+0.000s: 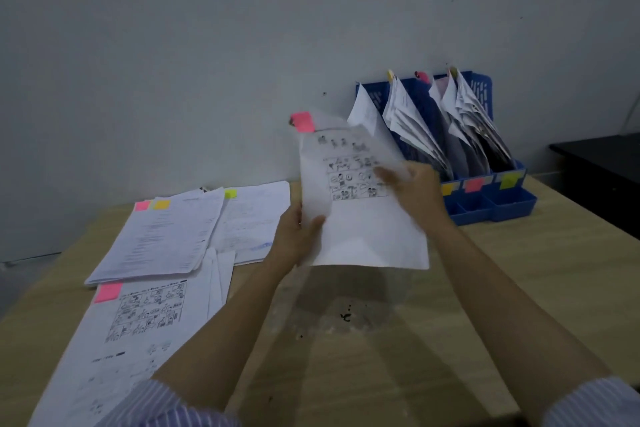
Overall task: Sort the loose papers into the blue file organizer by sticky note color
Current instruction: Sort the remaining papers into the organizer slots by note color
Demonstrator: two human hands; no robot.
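Observation:
A white sheet with small printed pictures and a pink sticky note at its top left corner is held up above the table's middle. My left hand grips its lower left edge. My right hand holds its right edge. The blue file organizer stands at the back right against the wall, its slots full of papers, with yellow, pink and green labels on its front. Loose papers with pink, orange and green notes lie on the left.
The wooden table has a dark stain near its middle. A printed sheet with a pink note lies at the front left. A black cabinet stands at the far right. The grey wall runs behind.

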